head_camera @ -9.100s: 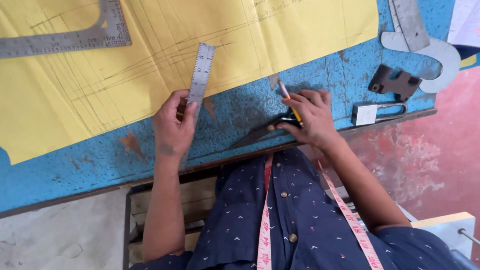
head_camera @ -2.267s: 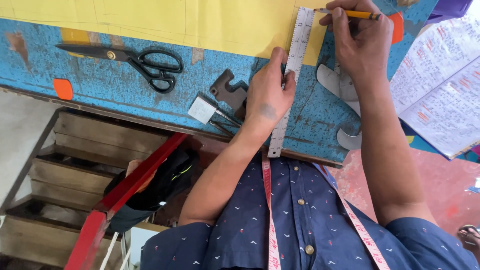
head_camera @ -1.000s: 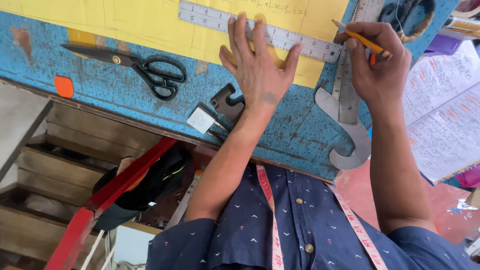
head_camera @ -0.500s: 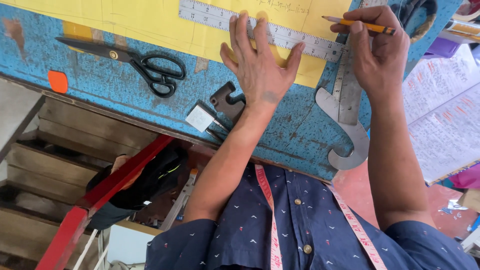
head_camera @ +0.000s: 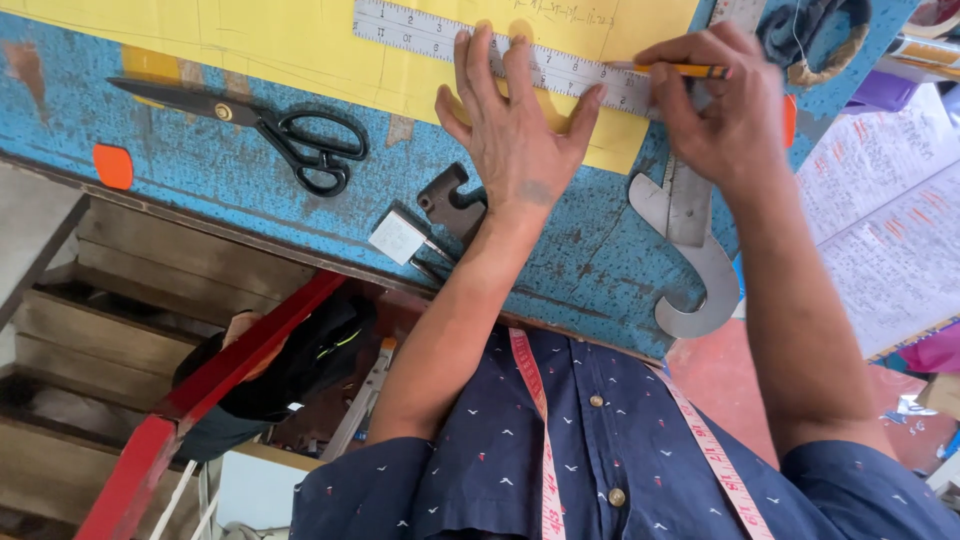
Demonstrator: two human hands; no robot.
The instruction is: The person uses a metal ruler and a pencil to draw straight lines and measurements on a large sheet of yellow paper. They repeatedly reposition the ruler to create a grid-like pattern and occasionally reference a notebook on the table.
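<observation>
My left hand [head_camera: 510, 130] lies flat with fingers spread, pressing a steel ruler [head_camera: 420, 32] onto a yellow paper sheet [head_camera: 300, 45] on the blue worktable [head_camera: 200, 190]. My right hand [head_camera: 725, 110] grips a yellow pencil [head_camera: 685, 71] with its tip at the ruler's right end, by the paper's edge. A pink measuring tape [head_camera: 535, 430] hangs round my neck over a dark blue shirt.
Black-handled scissors [head_camera: 290, 130] lie left of my left hand. A small dark metal piece [head_camera: 450, 200] and a white-headed tool [head_camera: 400, 237] sit near the table's front edge. A curved metal ruler [head_camera: 690, 260] lies under my right wrist. An open notebook [head_camera: 880, 220] is at right; wooden steps at lower left.
Since 2.3 s ago the ruler turned from upright to lying across the paper under my left hand. In the last second my right hand moved the pencil left to the ruler's end.
</observation>
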